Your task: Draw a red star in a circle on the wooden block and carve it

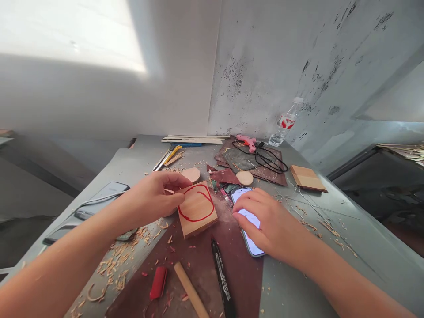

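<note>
Nearest the camera, a black marker point(221, 276) lies on the desk point(298, 282) between both hands. Left hand point(150, 198) pinches the wood block point(198, 210) with its red circle by the left edge. Right hand point(265, 225), fingers spread, rests on the lit phone point(247, 221), just right of the block.

The right hand point(265, 223) covers the middle of the lit smartphone point(251, 218), so the screen beneath the fingers cannot be read. Under the left hand point(150, 196), the near-left corner of the wooden block point(197, 210) with the red ring is hidden. Nearer than both hands, the black marker point(221, 276) and the wooden stick point(190, 289) are cut off by the bottom edge.
</note>
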A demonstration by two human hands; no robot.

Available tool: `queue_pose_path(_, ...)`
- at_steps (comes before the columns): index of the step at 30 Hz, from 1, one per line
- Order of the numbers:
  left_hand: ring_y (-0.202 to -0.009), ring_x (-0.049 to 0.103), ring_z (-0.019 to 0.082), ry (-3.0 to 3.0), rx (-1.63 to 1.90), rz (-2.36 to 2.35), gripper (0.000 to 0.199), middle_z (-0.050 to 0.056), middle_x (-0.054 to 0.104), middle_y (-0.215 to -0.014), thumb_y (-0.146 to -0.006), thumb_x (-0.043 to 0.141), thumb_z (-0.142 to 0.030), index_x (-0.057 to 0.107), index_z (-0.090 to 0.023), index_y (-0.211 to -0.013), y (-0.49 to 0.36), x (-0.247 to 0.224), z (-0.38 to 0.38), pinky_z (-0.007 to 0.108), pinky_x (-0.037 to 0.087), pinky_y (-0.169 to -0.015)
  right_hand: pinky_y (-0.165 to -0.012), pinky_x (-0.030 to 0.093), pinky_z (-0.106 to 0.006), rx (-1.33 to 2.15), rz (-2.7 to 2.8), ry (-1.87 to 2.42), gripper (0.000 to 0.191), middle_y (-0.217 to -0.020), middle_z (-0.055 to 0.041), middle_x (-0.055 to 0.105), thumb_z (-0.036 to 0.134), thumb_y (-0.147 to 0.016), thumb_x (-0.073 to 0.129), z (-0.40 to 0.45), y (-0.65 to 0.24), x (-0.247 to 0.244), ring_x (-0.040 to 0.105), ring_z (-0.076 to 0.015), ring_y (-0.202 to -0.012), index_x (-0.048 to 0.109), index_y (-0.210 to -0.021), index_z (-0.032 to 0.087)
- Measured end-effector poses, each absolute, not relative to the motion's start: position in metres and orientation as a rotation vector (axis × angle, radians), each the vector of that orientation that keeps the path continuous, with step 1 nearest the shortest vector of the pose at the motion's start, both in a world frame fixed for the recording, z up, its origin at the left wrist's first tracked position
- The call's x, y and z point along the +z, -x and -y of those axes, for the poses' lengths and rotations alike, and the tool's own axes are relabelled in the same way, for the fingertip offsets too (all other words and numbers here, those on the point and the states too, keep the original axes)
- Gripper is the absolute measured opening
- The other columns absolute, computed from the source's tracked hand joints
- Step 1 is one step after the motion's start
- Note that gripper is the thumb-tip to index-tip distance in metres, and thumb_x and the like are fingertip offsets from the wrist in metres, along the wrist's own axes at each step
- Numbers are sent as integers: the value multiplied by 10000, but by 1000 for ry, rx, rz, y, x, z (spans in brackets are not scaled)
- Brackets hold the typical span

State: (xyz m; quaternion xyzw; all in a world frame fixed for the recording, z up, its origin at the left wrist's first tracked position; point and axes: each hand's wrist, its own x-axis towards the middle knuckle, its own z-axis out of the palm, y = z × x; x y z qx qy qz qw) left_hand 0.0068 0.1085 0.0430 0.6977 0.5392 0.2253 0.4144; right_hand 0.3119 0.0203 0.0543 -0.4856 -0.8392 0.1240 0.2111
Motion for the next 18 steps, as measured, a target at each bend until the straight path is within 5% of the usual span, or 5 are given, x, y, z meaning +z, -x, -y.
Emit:
queue_pose_path(7, -779, 803, 293, -2022, 515, -1416, 218, 40, 878, -918, -852, 785, -514, 885, -365, -975, -4, 38, -100, 374, 608, -655, -947, 584, -445, 530, 2434, 1297, 178, -1080, -95, 814, 187, -1128, 642, -5, -301, 64, 718, -289, -1051, 784, -1022, 190)
queue_pose_path(12, -656, 725, 297, -2180, 416, -1453, 179, 41, 801, -778, -907, 693, -476, 817, -347, -903, -3, 42, -85, 402, 541, -633, -718, 512, -363, 733, 2619, 1396, 91, -1085, -61, 838, 304, -1072, 805, 19, -286, 71, 780, -257, -883, 795, -1094, 216)
queue_pose_path(15, -608, 702, 285, -2242, 347, -1443, 143, 31, 763, -724, -932, 643, -412, 748, -329, -880, 0, 43, -75, 403, 529, -638, -571, 359, -354, 754, 2753, 1489, 294, -1022, -66, 877, 440, -992, 896, 32, -274, 69, 823, -314, -835, 777, -1164, 235)
queue_pose_path(18, -913, 826, 349, -2284, 336, -1426, 222, 92, 853, -997, -977, 632, -459, 777, -306, -1047, 1, 37, -63, 446, 617, -823, -481, 215, -341, 793, 2900, 1565, 275, -918, -84, 871, 492, -1021, 824, 37, -269, 68, 788, -294, -690, 787, -1106, 233)
